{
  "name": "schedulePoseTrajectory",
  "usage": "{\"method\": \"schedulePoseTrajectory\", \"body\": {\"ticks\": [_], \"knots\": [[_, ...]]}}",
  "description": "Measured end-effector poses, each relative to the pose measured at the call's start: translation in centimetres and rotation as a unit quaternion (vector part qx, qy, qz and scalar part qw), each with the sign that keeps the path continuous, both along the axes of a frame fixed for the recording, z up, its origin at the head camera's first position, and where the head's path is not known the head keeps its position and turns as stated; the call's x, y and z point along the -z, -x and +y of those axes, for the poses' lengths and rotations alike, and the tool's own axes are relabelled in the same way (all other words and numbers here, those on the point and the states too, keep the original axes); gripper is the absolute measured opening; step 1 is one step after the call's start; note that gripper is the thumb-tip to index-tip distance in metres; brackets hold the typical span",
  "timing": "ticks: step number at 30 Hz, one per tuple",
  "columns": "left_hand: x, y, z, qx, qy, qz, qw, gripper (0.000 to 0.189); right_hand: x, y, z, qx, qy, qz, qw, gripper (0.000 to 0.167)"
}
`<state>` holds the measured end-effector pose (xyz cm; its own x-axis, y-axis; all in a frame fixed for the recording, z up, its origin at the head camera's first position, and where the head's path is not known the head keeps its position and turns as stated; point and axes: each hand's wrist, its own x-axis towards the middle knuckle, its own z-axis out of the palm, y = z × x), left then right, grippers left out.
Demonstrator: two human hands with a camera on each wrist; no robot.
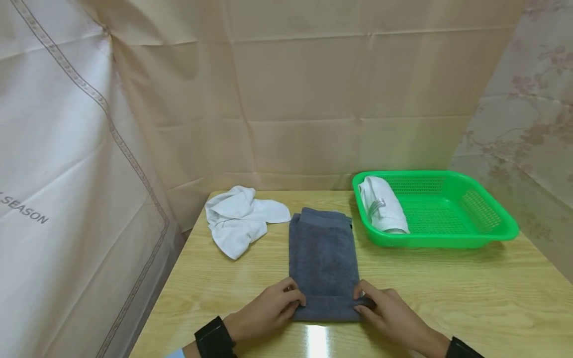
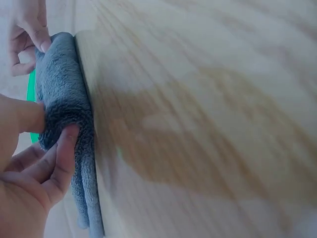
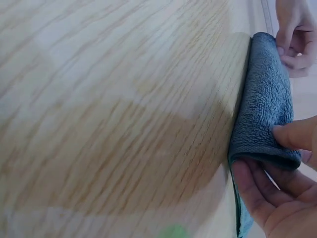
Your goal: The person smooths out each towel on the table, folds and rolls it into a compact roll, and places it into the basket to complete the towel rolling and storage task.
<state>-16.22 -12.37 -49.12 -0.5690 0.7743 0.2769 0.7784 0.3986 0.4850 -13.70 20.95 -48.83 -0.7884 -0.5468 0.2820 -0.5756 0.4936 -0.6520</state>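
One white printed drape (image 1: pixel 67 164) at far left, lettered "SEASON". Next, at the far left of the wood-grain table (image 1: pixel 210 293), a crumpled white towel (image 1: pixel 237 214), with one corner toward the gray terry towel (image 1: pixel 324 258); touching or just short, cannot tell.

Then the left hand (image 1: pixel 273 306), with a black wrist strap (image 1: pixel 215 338), thumb and fingertips pinched on the left end of the towel's turned-up near edge. At the center of the table, directly between both hands, the gray towel itself: laid out as a narrow, layered rectangle, doubled over at the near end into a thick, soft fold. At the right end of that fold, the right hand (image 1: pixel 391 313), gripping too: thumb on the outer face, fingers tucked underneath.

Farther right and behind, a green plastic basket (image 1: pixel 429 241), with a rolled white towel (image 1: pixel 387 209) along its left wall; then a floral drape (image 1: pixel 528 124).

Step in hand, apparently: an early turn of rolling from the near end. Next move probably calls for level ends, even forward pressure and a snugger right end, seemingly looser than the left; otherwise, risk of a lopsided roll.
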Motion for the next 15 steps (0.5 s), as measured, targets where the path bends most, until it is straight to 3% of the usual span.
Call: {"method": "schedulePoseTrajectory", "body": {"ticks": [4,7,11,15], "knots": [[0.20,0.01,-0.03,-0.004,0.002,0.027,0.9996,0.014,0.05,0.19,-0.18,0.038,-0.022,-0.021,0.9988,0.013],[0.10,-0.05,-0.12,-0.009,0.023,0.073,0.9970,0.011,0.24,0.26,-0.20,0.044,-0.041,0.000,0.9982,0.011],[-0.25,-0.09,-0.27,-0.001,0.062,0.140,0.9882,0.015,0.60,0.42,-0.25,0.034,-0.070,0.103,0.9917,0.023],[-0.55,-0.16,-0.45,0.015,0.087,0.139,0.9864,0.021,0.85,0.73,-0.52,-0.010,-0.077,0.219,0.9727,0.041]]}}
